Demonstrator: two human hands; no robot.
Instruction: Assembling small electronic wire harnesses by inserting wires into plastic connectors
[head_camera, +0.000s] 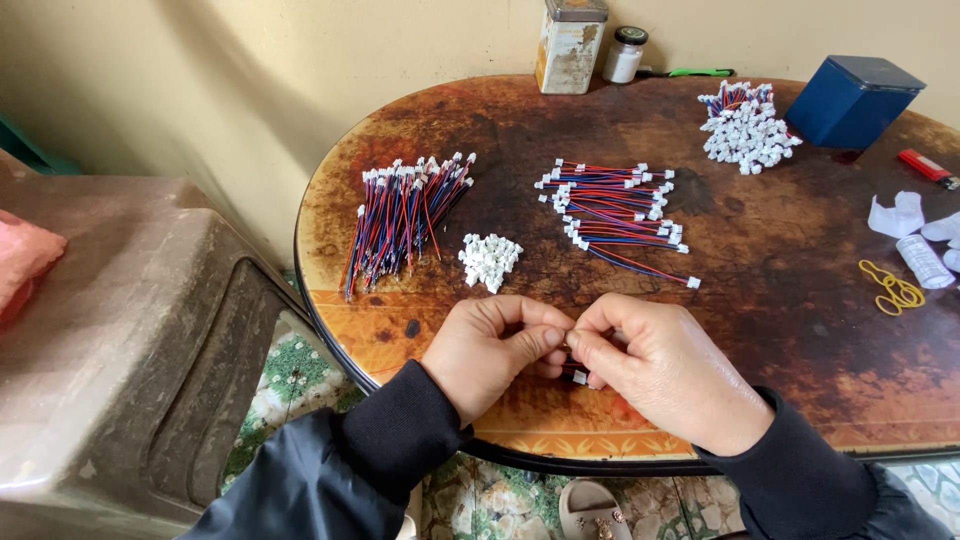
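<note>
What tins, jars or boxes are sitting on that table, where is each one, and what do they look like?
Rusty tin: far edge against the wall, tall, rectangular, worn yellowish label, grey lid.
Small jar: right beside the tin, whitish, dark lid.
Blue box: far right corner, squarish, dark blue, lidded.
No screens or signs show.

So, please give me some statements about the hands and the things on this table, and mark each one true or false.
1. Both hands, left hand and right hand, meet over the table's near edge. True.
2. The loose white connectors lie right of the blue box. False: far left of it.
3. The yellow rubber bands lie right of the hands. True.
4. The red lighter lies beside the left wire bundle. False: it lies at the right edge.
</note>
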